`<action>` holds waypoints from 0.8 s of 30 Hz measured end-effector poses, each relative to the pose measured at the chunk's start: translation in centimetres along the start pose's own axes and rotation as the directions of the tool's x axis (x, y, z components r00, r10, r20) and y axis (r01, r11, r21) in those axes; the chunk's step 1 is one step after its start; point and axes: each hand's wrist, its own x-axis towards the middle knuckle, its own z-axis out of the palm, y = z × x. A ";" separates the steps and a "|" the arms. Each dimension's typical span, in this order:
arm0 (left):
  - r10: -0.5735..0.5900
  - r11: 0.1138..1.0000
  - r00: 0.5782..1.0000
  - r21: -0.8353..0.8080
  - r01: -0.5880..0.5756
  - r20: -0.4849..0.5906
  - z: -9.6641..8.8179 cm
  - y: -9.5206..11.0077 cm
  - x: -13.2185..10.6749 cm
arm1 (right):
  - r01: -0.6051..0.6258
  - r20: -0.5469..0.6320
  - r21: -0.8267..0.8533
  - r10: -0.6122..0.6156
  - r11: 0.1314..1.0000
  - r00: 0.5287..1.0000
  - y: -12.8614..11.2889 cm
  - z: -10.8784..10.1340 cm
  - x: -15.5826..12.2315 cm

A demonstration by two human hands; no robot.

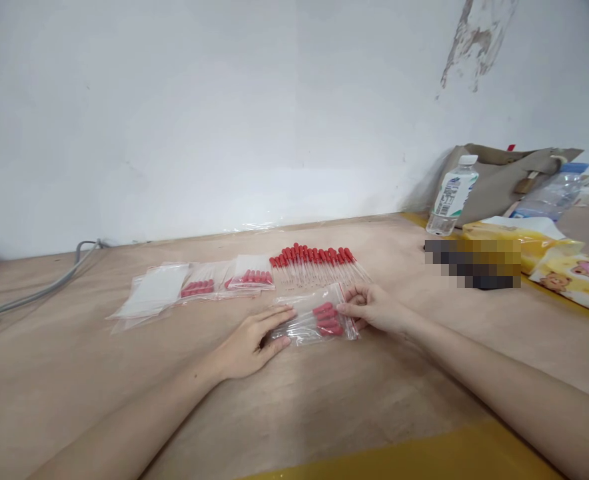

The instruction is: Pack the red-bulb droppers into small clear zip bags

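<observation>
A clear zip bag [302,319] lies on the table between my hands, with several red-bulbed droppers [328,320] inside it. Thumb and fingers of my right hand [367,309] pinch the bag at its right end, by the red-lined zip edge. At the opposite end, my left hand [254,340] rests with fingers stretched out and thumb apart, its fingertips touching the plastic. Just behind the bag, a row of loose droppers [319,257] with red bulbs lies side by side, bulbs pointing to the wall.
Left of the loose droppers lie filled bags [249,273] and a stack of flat zip bags [157,290]. A grey cable [49,291] runs along the left. On the right are a bottle [452,197], a grey bag [499,177], a blurred dark object [474,265] and a yellow packet [519,243].
</observation>
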 end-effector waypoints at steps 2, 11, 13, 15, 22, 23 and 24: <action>-0.004 1.000 1.000 0.020 0.004 0.007 0.0 0.0 0.0 | -0.013 -0.071 -0.086 0.007 0.996 0.997 0.2 -0.4 0.2; -0.007 0.998 1.000 0.070 0.007 -0.010 0.4 0.1 0.2 | 0.058 -0.415 -0.707 -0.479 0.705 0.774 -0.6 -5.5 5.2; -0.009 0.997 1.000 0.073 0.010 -0.009 0.5 0.1 0.1 | -0.046 -0.501 -0.702 -0.447 0.710 0.741 -1.3 -6.4 7.2; -0.008 0.998 1.000 0.068 0.008 -0.008 0.5 0.0 0.1 | -0.149 -0.545 -0.680 -0.358 0.718 0.758 -1.8 -6.9 8.9; -0.005 0.998 1.000 0.055 0.007 -0.022 0.4 0.2 0.1 | -0.227 -0.540 -0.518 -0.109 0.825 0.835 -2.2 -6.7 10.7; -0.003 0.999 1.000 0.054 0.004 -0.020 0.4 0.2 0.1 | -0.211 -0.533 -0.500 -0.106 0.840 0.840 -2.3 -6.7 10.7; -0.002 0.999 1.000 0.053 0.003 -0.017 0.4 0.2 0.1 | -0.191 -0.519 -0.486 -0.107 0.853 0.848 -2.3 -6.7 10.8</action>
